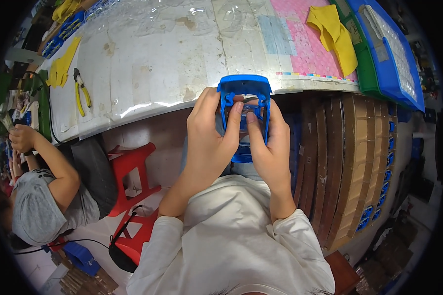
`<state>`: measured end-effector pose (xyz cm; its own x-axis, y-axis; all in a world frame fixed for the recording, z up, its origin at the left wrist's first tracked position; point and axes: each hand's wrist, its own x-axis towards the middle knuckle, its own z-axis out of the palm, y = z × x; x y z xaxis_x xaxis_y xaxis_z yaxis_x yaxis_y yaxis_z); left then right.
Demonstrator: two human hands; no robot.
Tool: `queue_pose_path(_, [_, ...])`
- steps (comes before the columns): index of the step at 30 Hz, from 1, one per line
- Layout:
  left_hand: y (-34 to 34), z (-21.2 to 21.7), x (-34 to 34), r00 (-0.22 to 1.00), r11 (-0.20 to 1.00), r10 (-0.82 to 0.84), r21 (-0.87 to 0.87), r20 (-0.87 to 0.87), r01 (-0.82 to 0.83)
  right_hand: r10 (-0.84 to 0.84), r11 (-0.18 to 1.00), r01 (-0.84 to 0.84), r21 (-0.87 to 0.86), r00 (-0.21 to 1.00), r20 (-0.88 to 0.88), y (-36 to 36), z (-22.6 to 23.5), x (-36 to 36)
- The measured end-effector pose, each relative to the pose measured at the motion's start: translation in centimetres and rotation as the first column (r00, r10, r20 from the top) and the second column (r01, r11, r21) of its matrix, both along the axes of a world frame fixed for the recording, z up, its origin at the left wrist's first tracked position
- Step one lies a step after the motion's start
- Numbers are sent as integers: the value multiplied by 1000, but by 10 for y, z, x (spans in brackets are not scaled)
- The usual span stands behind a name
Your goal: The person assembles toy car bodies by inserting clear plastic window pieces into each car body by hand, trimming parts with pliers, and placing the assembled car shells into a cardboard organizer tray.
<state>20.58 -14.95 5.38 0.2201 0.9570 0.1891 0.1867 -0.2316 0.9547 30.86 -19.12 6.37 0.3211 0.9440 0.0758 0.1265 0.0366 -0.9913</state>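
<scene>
Below the near edge of the workbench point(133, 59), over the lap, a blue plastic frame point(244, 93) is held up between both hands. The left hand point(209, 135) is wrapped around the frame's left side, its thumb pressed onto a clear window piece point(247, 104) sitting in the frame's opening. The right hand point(270, 147) is closed on the right side, its thumb laid on the same clear piece from below. Both grips are firm and closed on the frame.

The clear piece appears to be lying in the opening already, though whether it is fully seated cannot be made out, since the thumbs cover its lower edge; pressing it home seems to be what remains.

On the bench, yellow-handled pliers point(81, 88) and a yellow glove point(61, 69) are left well apart from the hands, and a yellow cloth point(335, 34) lies on a pink mat point(300, 44) beside a blue tray point(389, 54). At the left, another person's arm point(49, 157) is seen beside a red stool point(133, 172).
</scene>
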Motion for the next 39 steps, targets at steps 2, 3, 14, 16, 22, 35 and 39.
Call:
queue_pose_path(2, [0, 3, -1, 1000, 996, -22, 87, -8, 22, -8, 1000, 7, 12, 997, 73, 0, 0, 0])
queue_pose_path(3, [1, 4, -1, 1000, 996, -21, 88, -8, 22, -22, 999, 20, 27, 997, 72, 0, -1, -1])
queue_pose_path(14, [-6, 5, 6, 994, 992, 79, 91, 76, -86, -39, 999, 39, 32, 999, 1, 0, 2, -4])
queue_pose_path(16, [-7, 6, 7, 994, 991, 84, 101, 68, -90, -29, 999, 28, 47, 999, 22, 0, 2, -4])
queue_pose_path(22, [-7, 9, 6, 999, 996, 43, 75, 0, -43, -71, 994, 68, 82, 997, 32, 2, 3, -6])
queue_pose_path(35, [-3, 0, 2, 996, 992, 41, 114, 75, -49, -15, 999, 12, 32, 998, 69, 1, 2, -4])
queue_pose_path(39, [-1, 3, 1, 976, 993, 115, -18, 185, -114, 70, 997, -74, -13, 982, -174, -5, -5, -3])
